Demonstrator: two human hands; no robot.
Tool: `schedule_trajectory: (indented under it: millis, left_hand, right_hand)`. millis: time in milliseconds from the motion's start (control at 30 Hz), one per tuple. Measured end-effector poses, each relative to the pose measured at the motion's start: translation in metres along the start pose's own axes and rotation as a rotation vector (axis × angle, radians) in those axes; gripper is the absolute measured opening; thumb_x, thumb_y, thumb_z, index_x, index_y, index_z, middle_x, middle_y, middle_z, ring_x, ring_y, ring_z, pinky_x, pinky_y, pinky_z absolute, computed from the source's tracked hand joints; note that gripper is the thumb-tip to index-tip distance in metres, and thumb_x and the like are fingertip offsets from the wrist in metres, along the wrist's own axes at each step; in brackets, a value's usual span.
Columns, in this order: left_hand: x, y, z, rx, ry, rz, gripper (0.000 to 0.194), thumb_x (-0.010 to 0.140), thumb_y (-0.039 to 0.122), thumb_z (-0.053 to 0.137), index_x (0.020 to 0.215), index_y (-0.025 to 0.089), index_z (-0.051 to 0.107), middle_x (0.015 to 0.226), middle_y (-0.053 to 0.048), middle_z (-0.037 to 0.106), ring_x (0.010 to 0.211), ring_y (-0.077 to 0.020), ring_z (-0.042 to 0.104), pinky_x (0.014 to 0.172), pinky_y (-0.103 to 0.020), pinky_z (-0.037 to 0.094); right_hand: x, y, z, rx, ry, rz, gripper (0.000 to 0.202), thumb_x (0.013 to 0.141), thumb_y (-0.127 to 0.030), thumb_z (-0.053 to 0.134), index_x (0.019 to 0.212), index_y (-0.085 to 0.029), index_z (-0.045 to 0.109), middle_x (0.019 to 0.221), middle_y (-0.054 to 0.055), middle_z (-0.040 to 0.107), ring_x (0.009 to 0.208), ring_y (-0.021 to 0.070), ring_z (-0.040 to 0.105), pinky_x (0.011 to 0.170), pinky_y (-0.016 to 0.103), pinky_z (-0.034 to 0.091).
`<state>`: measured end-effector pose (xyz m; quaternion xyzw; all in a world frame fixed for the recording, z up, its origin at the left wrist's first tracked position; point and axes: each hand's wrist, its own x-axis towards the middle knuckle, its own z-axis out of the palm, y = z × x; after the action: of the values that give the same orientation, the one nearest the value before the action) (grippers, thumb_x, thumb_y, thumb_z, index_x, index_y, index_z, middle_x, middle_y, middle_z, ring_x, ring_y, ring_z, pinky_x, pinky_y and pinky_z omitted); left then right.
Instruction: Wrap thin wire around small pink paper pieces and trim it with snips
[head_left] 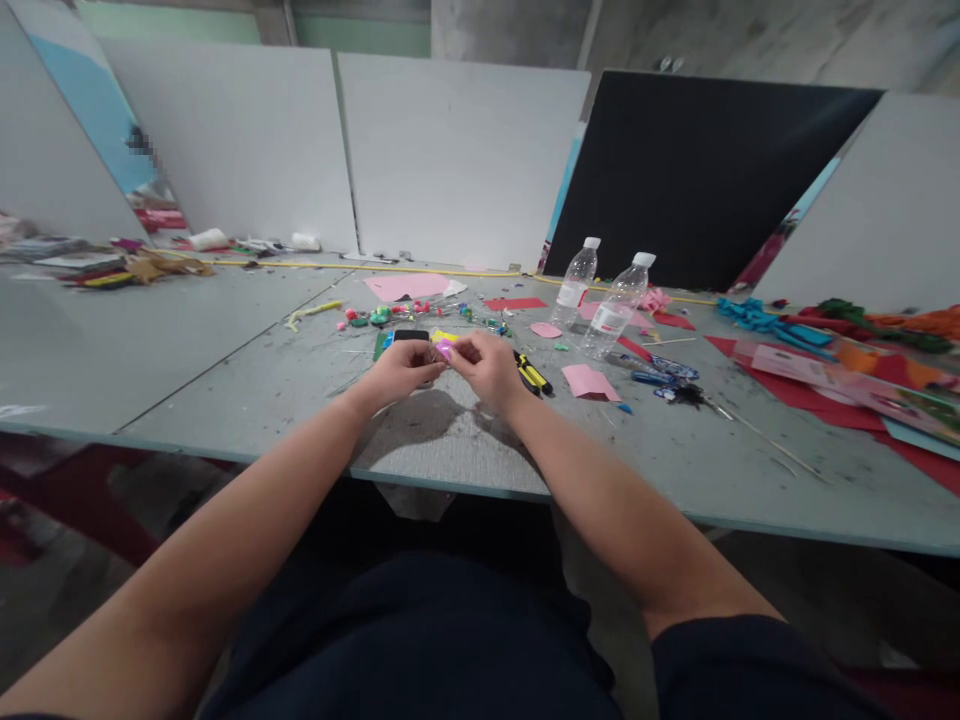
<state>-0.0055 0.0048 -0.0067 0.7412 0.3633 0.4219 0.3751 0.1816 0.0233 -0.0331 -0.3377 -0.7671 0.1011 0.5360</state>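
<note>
Head view: small pink piece [444, 349] pinched between left hand [401, 372] and right hand [489, 368], fingertips of both closed on it. Held just above grey table [225, 380], equally near both hands; long axis too small to tell.

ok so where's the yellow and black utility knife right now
In the head view the yellow and black utility knife lies on the grey table, just right of the right hand, with a pink paper piece further right.
</note>
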Motion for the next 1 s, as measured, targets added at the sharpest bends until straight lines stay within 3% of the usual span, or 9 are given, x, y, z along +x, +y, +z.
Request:
schedule_trajectory:
  millis: [133,300,833,1000]
  left_hand:
    - [0.000,0.002,0.001,0.026,0.063,0.023,0.026,0.071,0.037,0.079,0.067,0.017,0.063,0.059,0.001,0.056,0.054,-0.0099,0.045,0.053,-0.025,0.033]
    - [0.001,0.000,0.003,0.001,0.099,0.026,0.024,0.069,0.036,0.078,0.072,0.016,0.066,0.060,0.000,0.058,0.054,-0.0101,0.046,0.052,-0.025,0.034]
    - [0.003,-0.006,-0.001,0.024,0.006,0.014,0.028,0.070,0.033,0.078,0.063,0.018,0.056,0.058,0.003,0.051,0.055,-0.0093,0.043,0.054,-0.025,0.030]
    - [0.003,-0.007,0.000,0.018,0.008,0.004,0.025,0.070,0.032,0.078,0.065,0.017,0.058,0.060,0.003,0.052,0.056,-0.0095,0.044,0.054,-0.024,0.031]
  right_hand:
    - [-0.001,0.001,0.008,0.202,0.015,0.141,0.033,0.087,-0.055,0.067,0.088,-0.022,0.065,0.079,0.004,0.071,0.071,0.0180,0.065,0.067,0.032,0.054]
    - [-0.001,0.002,0.015,0.319,0.041,0.212,0.045,0.083,-0.067,0.067,0.086,-0.022,0.060,0.078,0.002,0.068,0.070,0.0171,0.064,0.065,0.031,0.054]
    - [0.001,-0.003,0.005,0.143,-0.008,0.130,0.022,0.087,-0.042,0.067,0.082,-0.021,0.065,0.081,0.005,0.073,0.072,0.0185,0.066,0.070,0.033,0.056]
    - [0.003,0.001,0.006,0.165,-0.018,0.164,0.020,0.087,-0.041,0.067,0.082,-0.022,0.066,0.078,0.004,0.073,0.070,0.0190,0.066,0.068,0.033,0.055]
